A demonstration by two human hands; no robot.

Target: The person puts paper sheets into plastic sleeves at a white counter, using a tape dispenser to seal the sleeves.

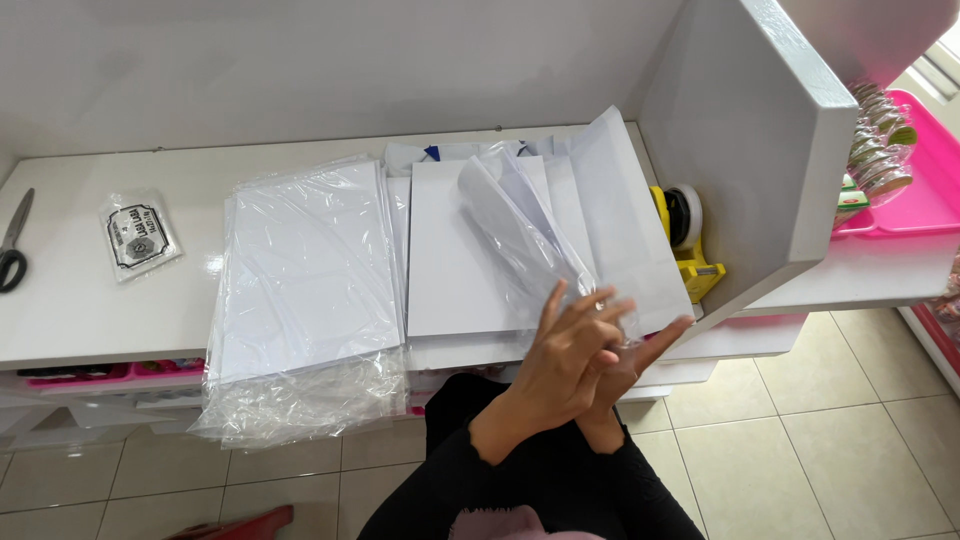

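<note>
The left hand (560, 355) covers most of the right hand (640, 350); both grips pinch a clear plastic sleeve (525, 235), beside the yellow tape dispenser (690, 245), which the white divider (745, 150) half hides.

Bright even daylight, soft shadows, plastic glare, slight edge distortion.

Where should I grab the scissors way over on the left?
Grip the scissors by the dark handle loops at the near end, coming from the counter's front edge. The loops point toward the person and the blades point away, so fingers stay clear of the blades.
</note>
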